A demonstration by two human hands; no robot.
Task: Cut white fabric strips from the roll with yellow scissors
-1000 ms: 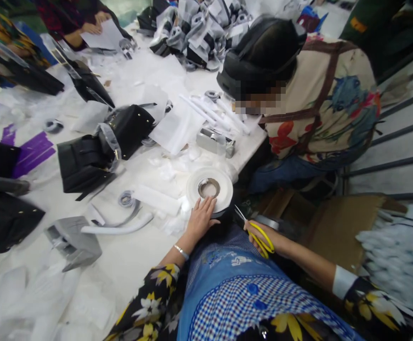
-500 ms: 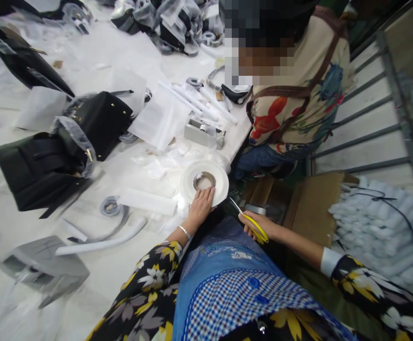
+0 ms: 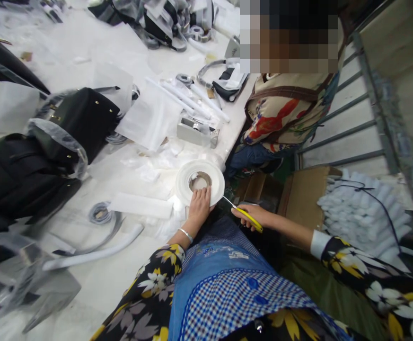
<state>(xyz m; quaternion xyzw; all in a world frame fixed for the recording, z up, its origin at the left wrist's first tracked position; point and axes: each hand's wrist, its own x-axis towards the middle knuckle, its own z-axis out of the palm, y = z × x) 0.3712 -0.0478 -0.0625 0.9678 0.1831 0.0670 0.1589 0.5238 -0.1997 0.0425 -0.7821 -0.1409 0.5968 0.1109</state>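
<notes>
My left hand (image 3: pixel 199 206) lies flat with fingers stretched out on the near edge of a large white tape roll (image 3: pixel 201 182) at the table's corner. My right hand (image 3: pixel 253 217) is closed round yellow-handled scissors (image 3: pixel 244 215), whose blades point up-left toward the roll and almost touch its rim. The hand hovers just off the table edge, above my lap.
A white table (image 3: pixel 96 279) carries black bags (image 3: pixel 67 128) in plastic wrap, white sheets, white tubes, a grey tape dispenser (image 3: pixel 196 132) and grey straps. Another person (image 3: pixel 284 104) sits at the right end. A cardboard box (image 3: pixel 303 199) and stacked white foam rolls (image 3: pixel 362 213) stand right.
The view has swung left and down. My left hand stays on the roll. My right hand with the scissors has moved a little closer to the roll's rim.
</notes>
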